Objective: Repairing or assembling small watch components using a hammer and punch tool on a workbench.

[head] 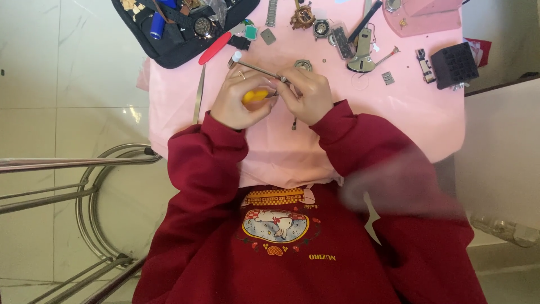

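Two red sleeves come up from the bottom, wrists bent inward, both hands meeting over the pink table (416,121). The left hand (239,98) curls around one small yellow object (254,95), fingers closed on it. The right hand (308,95) pinches one thin metal rod (260,70) that slants up to the left across both hands. Just beyond, one round watch case (303,65). Farther off, one red-handled tool (215,48), one black tray (185,31) of parts, one black ridged block (454,63).
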